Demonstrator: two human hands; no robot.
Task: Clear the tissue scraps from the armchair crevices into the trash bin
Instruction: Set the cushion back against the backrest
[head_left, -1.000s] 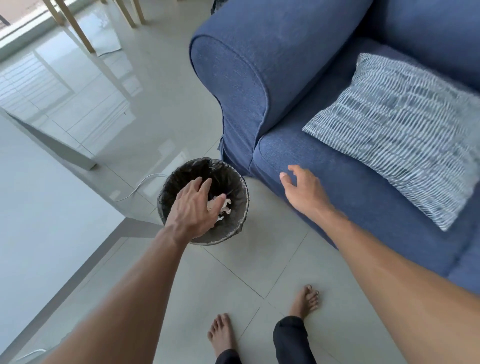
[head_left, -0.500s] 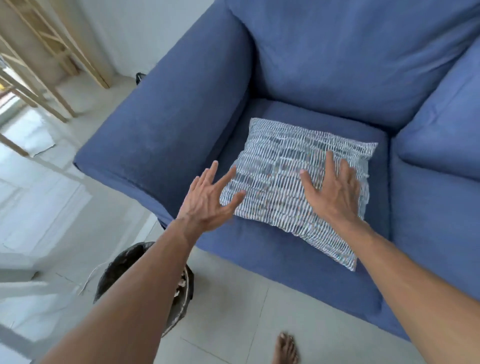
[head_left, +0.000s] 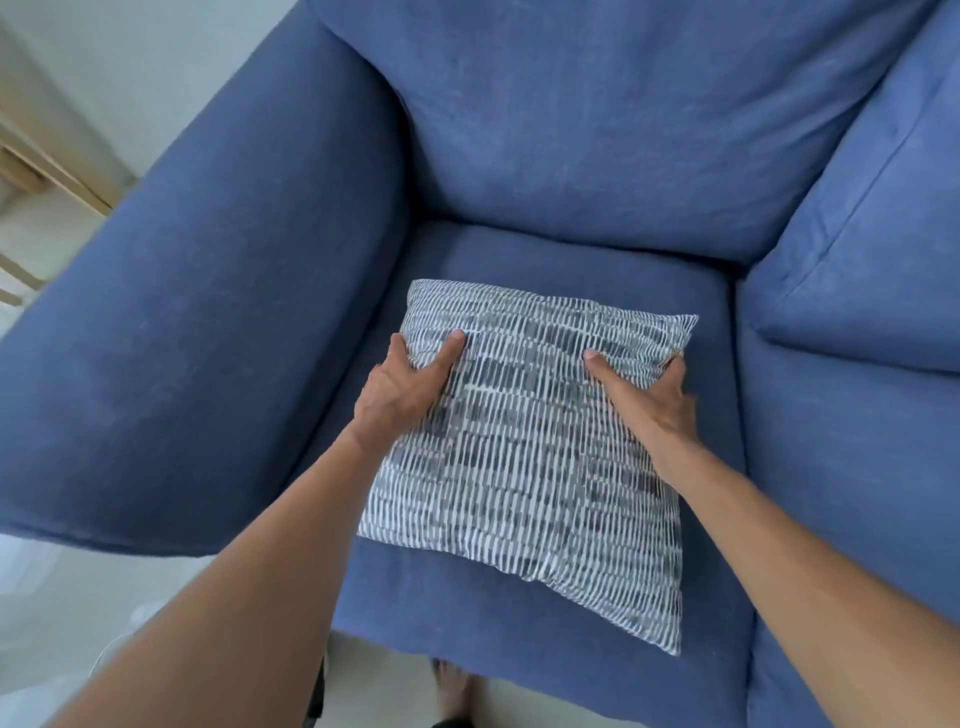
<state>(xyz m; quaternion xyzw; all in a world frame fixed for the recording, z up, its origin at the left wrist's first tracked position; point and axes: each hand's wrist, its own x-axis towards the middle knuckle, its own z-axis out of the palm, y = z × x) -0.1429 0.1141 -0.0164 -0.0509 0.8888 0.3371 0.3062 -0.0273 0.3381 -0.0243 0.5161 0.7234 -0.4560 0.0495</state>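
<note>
A blue fabric armchair (head_left: 561, 130) fills the view. On its seat cushion lies a grey-and-white striped pillow (head_left: 524, 457). My left hand (head_left: 402, 387) grips the pillow's left edge, thumb on top and fingers around the side. My right hand (head_left: 652, 392) grips the right edge the same way. No tissue scraps show in the crevices around the seat. The trash bin is out of view.
The wide left armrest (head_left: 197, 332) and the right armrest (head_left: 862, 291) flank the seat. Pale tiled floor (head_left: 62, 613) lies at the lower left, with wooden furniture legs (head_left: 47, 171) at the far left. My foot shows below the seat's front edge.
My left hand left the trash bin and the view swung up to the armchair. Both hands reached the pillow and closed on its two sides.
</note>
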